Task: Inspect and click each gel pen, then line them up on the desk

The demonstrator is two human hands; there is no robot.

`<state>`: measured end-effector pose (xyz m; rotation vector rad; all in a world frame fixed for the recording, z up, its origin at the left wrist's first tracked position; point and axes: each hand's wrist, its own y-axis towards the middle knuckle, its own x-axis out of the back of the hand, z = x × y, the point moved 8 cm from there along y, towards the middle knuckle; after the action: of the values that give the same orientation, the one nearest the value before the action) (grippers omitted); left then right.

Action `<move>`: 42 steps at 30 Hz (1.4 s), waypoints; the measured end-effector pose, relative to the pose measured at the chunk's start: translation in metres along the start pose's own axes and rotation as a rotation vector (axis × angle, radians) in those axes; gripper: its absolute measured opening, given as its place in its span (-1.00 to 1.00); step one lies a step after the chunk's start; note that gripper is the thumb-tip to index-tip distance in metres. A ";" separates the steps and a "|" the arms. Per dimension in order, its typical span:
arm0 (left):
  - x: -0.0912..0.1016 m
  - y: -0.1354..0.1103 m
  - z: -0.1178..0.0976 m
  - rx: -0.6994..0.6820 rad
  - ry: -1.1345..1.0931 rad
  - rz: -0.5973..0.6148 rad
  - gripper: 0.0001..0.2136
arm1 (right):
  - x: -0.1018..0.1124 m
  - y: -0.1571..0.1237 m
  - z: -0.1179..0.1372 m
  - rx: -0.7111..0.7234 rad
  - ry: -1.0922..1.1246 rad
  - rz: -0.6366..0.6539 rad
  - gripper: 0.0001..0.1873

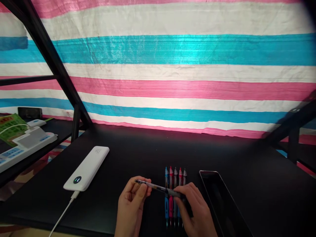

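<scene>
Both hands share one slim pen [158, 187] over the near middle of the counter [138, 148]: the left hand [130, 205] pinches its left end between thumb and fingers, and the right hand [194, 207] grips its darker right end. Behind everything, a sheet [172, 52] striped in pink, white and blue spans the scene from left to right. Below it lies the black counter, flanked by slanting bars of a black frame [55, 65]. Beyond its left edge, a second dark surface [63, 130] carries a white power strip [32, 140] and a green printed packet [10, 130]. Just right of the right hand, a dark-screened phone [222, 200] lies aslant, its near end out of view. Toward the left rests a white power bank [91, 164], a small lit display at its near end, where a white cable [61, 215] plugs in. Between the left hand and the phone, five pens [171, 205] lie side by side, running near to far, with blue, red and grey tops; the right hand partly hides them. The held pen crosses this row; whether it touches them I cannot tell.
</scene>
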<state>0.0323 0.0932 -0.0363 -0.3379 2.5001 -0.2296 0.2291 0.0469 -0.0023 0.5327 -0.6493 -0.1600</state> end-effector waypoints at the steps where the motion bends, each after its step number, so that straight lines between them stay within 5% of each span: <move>1: -0.001 -0.002 -0.001 -0.004 0.010 -0.007 -0.64 | 0.002 0.001 -0.001 -0.024 0.020 -0.022 -0.85; 4: -0.002 -0.005 -0.002 -0.033 0.059 -0.005 -0.64 | 0.004 0.002 -0.004 -0.115 0.119 -0.028 -0.90; 7: -0.002 -0.006 -0.001 -0.055 0.106 0.013 -0.65 | 0.003 0.003 -0.002 -0.167 0.172 -0.005 -0.68; 11: 0.002 -0.004 0.000 -0.060 0.095 -0.011 -0.64 | 0.007 0.003 -0.005 -0.290 0.185 -0.050 -0.78; 16: 0.002 -0.005 0.001 -0.039 0.063 -0.015 -0.64 | 0.005 0.002 -0.007 -0.359 0.261 -0.006 -0.59; 23: 0.000 -0.006 -0.001 -0.030 0.032 -0.029 -0.65 | 0.006 -0.003 -0.008 -0.497 0.309 -0.006 -0.59; 42: 0.003 -0.005 0.000 -0.025 0.047 -0.020 -0.65 | 0.004 -0.004 -0.012 -0.547 0.401 0.018 -0.54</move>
<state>0.0311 0.0873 -0.0364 -0.3719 2.5485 -0.2174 0.2393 0.0470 -0.0101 0.0243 -0.1993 -0.1978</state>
